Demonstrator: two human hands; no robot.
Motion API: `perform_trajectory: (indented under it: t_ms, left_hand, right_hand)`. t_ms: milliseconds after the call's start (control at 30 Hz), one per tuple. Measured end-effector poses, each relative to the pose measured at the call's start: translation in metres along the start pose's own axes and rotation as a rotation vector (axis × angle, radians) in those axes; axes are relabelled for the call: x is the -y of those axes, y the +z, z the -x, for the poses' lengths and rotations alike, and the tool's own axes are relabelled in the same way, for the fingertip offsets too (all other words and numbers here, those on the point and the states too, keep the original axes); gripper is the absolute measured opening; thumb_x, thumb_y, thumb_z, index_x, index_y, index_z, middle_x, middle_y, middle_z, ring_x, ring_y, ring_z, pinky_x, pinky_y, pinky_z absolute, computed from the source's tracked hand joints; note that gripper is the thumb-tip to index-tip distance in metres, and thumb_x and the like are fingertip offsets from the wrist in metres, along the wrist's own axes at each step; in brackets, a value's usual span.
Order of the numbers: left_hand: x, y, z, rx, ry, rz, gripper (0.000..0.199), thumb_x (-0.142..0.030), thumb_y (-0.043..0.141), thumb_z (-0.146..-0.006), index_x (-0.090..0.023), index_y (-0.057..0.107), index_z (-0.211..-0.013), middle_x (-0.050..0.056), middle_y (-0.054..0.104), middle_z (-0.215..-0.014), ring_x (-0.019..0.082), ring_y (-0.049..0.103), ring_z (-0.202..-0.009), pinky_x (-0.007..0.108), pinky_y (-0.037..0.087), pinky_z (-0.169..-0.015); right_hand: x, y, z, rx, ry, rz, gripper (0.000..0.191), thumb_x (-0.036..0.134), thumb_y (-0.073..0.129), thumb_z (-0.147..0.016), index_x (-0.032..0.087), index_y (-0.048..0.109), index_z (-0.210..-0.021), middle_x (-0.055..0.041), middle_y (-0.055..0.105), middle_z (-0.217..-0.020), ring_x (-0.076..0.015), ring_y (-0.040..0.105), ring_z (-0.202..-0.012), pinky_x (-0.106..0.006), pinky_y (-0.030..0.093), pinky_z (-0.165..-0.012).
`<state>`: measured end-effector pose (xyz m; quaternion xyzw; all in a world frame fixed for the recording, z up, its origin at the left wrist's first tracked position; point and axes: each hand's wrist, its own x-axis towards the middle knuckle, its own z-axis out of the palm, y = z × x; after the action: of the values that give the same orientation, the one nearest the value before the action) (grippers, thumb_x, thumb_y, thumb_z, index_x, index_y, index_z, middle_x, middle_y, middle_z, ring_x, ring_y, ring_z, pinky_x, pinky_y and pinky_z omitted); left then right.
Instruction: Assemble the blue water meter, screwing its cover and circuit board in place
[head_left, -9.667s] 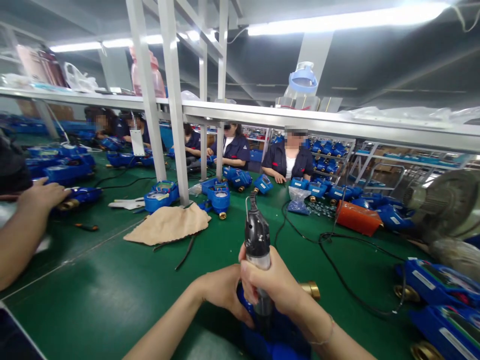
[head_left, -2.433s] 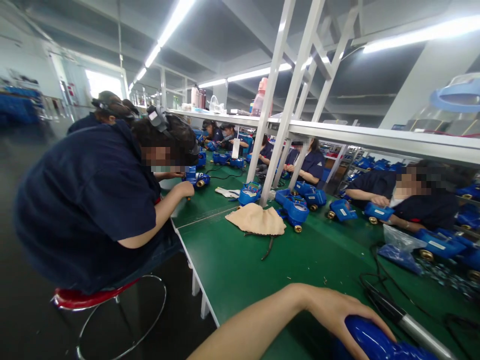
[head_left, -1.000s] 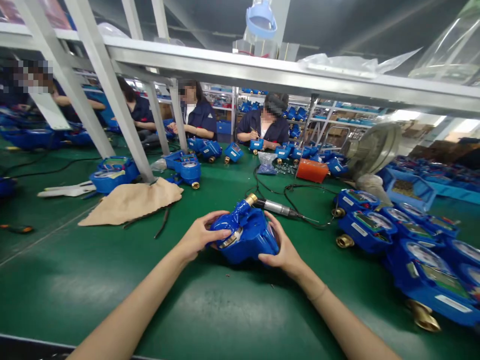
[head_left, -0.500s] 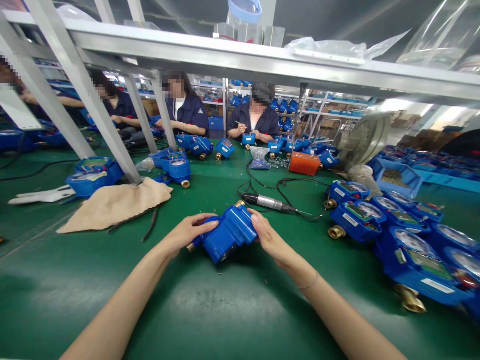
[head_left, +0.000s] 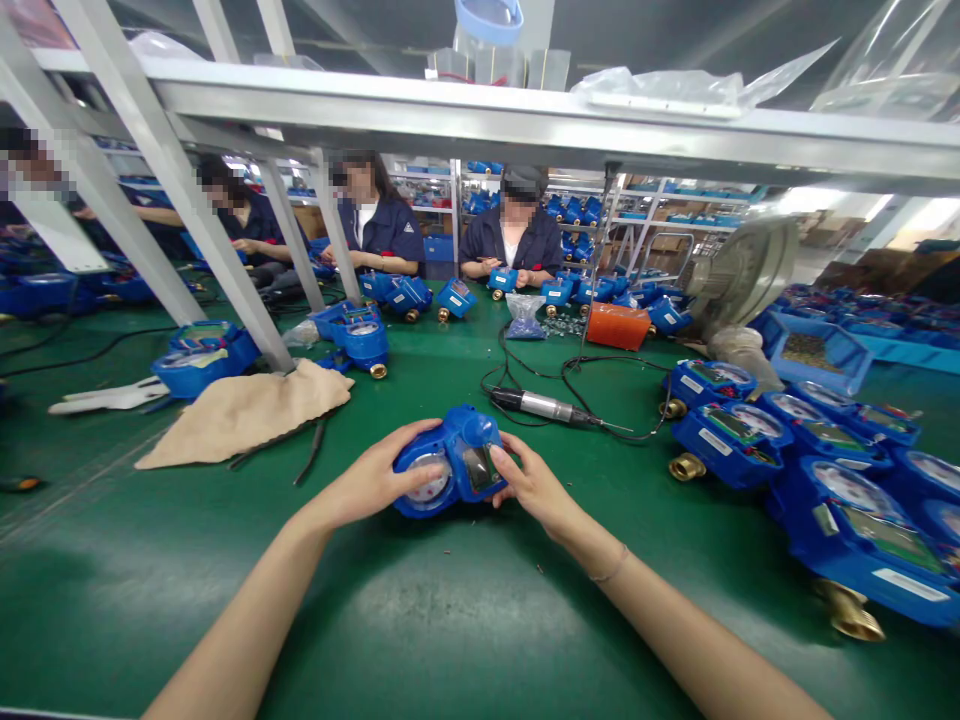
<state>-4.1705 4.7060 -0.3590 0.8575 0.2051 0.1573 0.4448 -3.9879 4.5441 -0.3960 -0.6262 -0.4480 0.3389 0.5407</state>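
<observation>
Between my two hands is a blue water meter (head_left: 474, 430), its round dial and small rectangular window facing up towards me. My left hand (head_left: 382, 475) is closed round the dial end, with the thumb lying across the dial. At the other end my right hand (head_left: 529, 485) grips the housing, the thumb near the window's edge. The meter's underside and the fingers beneath it are hidden. Just beyond lies an electric screwdriver (head_left: 540, 405) with a black cable. A few tiny screws or bits (head_left: 447, 552) are scattered on the green table (head_left: 420, 640) near me.
Several blue meters with brass fittings (head_left: 727, 440) crowd the right side. On the left are a beige cloth (head_left: 247, 415), a white glove (head_left: 112, 396) and more meters (head_left: 364, 340). An orange box (head_left: 617, 327) and a fan (head_left: 742, 270) stand farther back. A shelf beam (head_left: 480, 115) crosses above; co-workers sit opposite.
The water meter has been turned over in my hands: its plain blue underside showed before, and now its dial and window face up. Both hands still hold it.
</observation>
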Motion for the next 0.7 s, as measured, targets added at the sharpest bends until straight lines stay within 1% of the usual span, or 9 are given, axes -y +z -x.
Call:
perform_trajectory:
  t_ms: [100,167,233,267,333,433,533,633,700]
  left_hand:
    - [0.001,-0.008,-0.016,0.014,-0.073,0.183,0.059,-0.058,0.059,-0.079,-0.021,0.059,-0.125,0.006,0.061,-0.126,0.029,0.056,-0.114,0.034,0.046,-0.097]
    - [0.005,-0.016,-0.027,0.046,-0.114,0.278,0.059,-0.057,0.062,-0.076,-0.021,0.061,-0.123,0.006,0.066,-0.118,0.028,0.062,-0.103,0.032,0.051,-0.086]
    - [0.009,-0.025,-0.037,0.085,-0.169,0.323,0.063,-0.057,0.064,-0.074,-0.020,0.060,-0.125,0.007,0.071,-0.106,0.026,0.066,-0.087,0.031,0.053,-0.073]
    - [0.011,-0.029,-0.042,0.105,-0.194,0.313,0.065,-0.058,0.064,-0.073,-0.020,0.060,-0.125,0.008,0.072,-0.099,0.025,0.066,-0.078,0.031,0.053,-0.067]
    - [0.013,-0.036,-0.048,0.130,-0.208,0.251,0.067,-0.060,0.063,-0.073,-0.019,0.061,-0.125,0.009,0.072,-0.095,0.025,0.065,-0.072,0.031,0.053,-0.062]
    - [0.006,-0.040,-0.051,0.106,-0.129,0.141,0.068,-0.059,0.065,-0.070,-0.022,0.058,-0.126,0.008,0.064,-0.121,0.030,0.062,-0.102,0.035,0.052,-0.085]
    - [-0.014,-0.029,-0.051,0.068,0.115,-0.151,0.090,-0.054,0.075,-0.064,-0.027,0.039,-0.142,0.008,0.042,-0.145,0.031,0.040,-0.131,0.042,0.033,-0.109]
    - [-0.035,-0.008,-0.056,0.076,0.301,-0.565,0.104,-0.053,0.079,-0.060,-0.031,0.025,-0.147,0.012,0.026,-0.152,0.036,0.030,-0.137,0.049,0.030,-0.110]
    - [-0.046,0.004,-0.063,0.089,0.317,-0.743,0.099,-0.053,0.077,-0.062,-0.032,0.027,-0.146,0.014,0.025,-0.151,0.039,0.036,-0.132,0.051,0.037,-0.105]
  right_hand:
    - [-0.004,-0.015,-0.012,-0.029,-0.093,0.110,0.066,0.057,0.064,-0.077,0.025,0.046,-0.132,-0.0124,0.048,-0.127,-0.0157,0.064,-0.068,-0.036,0.056,-0.060]
    - [-0.006,-0.025,-0.026,-0.049,-0.185,0.205,0.076,0.053,0.079,-0.061,0.024,0.053,-0.127,-0.0127,0.043,-0.132,-0.0256,0.062,-0.095,-0.046,0.052,-0.086]
    - [-0.007,-0.032,-0.042,-0.034,-0.281,0.281,0.093,0.050,0.088,-0.046,0.026,0.053,-0.129,-0.0116,0.038,-0.139,-0.0348,0.041,-0.127,-0.054,0.029,-0.109]
    - [-0.008,-0.033,-0.051,-0.009,-0.324,0.305,0.104,0.049,0.090,-0.040,0.028,0.050,-0.133,-0.0107,0.036,-0.143,-0.0363,0.029,-0.135,-0.054,0.017,-0.114]
    - [-0.011,-0.032,-0.066,0.068,-0.391,0.325,0.120,0.047,0.092,-0.032,0.028,0.041,-0.140,-0.0100,0.035,-0.147,-0.0356,0.021,-0.140,-0.052,0.010,-0.116]
    - [-0.020,-0.025,-0.081,0.150,-0.436,0.300,0.125,0.048,0.090,-0.037,0.021,0.032,-0.144,-0.0139,0.039,-0.145,-0.0325,0.035,-0.135,-0.046,0.022,-0.114]
    - [-0.029,-0.018,-0.088,0.136,-0.454,0.264,0.121,0.048,0.088,-0.042,0.018,0.029,-0.143,-0.0154,0.042,-0.142,-0.0317,0.040,-0.132,-0.044,0.026,-0.112]
    - [-0.034,-0.014,-0.090,0.096,-0.467,0.238,0.121,0.045,0.088,-0.041,0.019,0.027,-0.142,-0.0156,0.040,-0.143,-0.0334,0.039,-0.132,-0.046,0.025,-0.112]
    - [-0.035,-0.012,-0.090,0.079,-0.473,0.227,0.121,0.043,0.088,-0.042,0.020,0.024,-0.143,-0.0156,0.037,-0.145,-0.0334,0.037,-0.134,-0.045,0.024,-0.113]
